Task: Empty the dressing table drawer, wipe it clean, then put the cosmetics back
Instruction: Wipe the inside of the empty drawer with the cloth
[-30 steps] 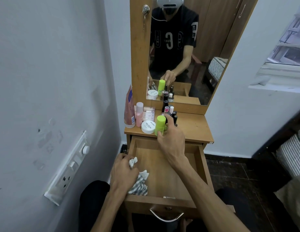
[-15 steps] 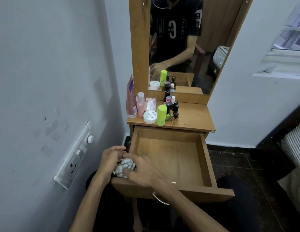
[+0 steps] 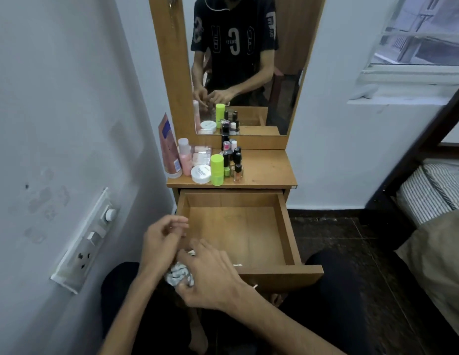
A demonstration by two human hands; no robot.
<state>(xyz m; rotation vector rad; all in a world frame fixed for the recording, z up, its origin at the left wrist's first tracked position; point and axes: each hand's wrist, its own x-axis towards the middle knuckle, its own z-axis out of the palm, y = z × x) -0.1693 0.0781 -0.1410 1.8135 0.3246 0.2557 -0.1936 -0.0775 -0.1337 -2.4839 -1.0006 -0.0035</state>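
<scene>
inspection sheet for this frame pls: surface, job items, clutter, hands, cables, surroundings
Surface: dressing table top, wooden, right part bare.
Job's things: drawer pulled open, only a cotton swab at its front; checked cloth bunched between both hands; cosmetics grouped on the top's left.
Clutter: nothing seen.
Hands: left hand with fingers curled at the cloth, grip unclear; right hand grips the cloth.
Cables: nothing seen.
Surroundings: mirror behind, switch panel on left wall, window and bed on right.

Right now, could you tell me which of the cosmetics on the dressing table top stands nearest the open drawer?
The lime-green bottle, at the front edge; the white jar sits slightly behind it.
</scene>
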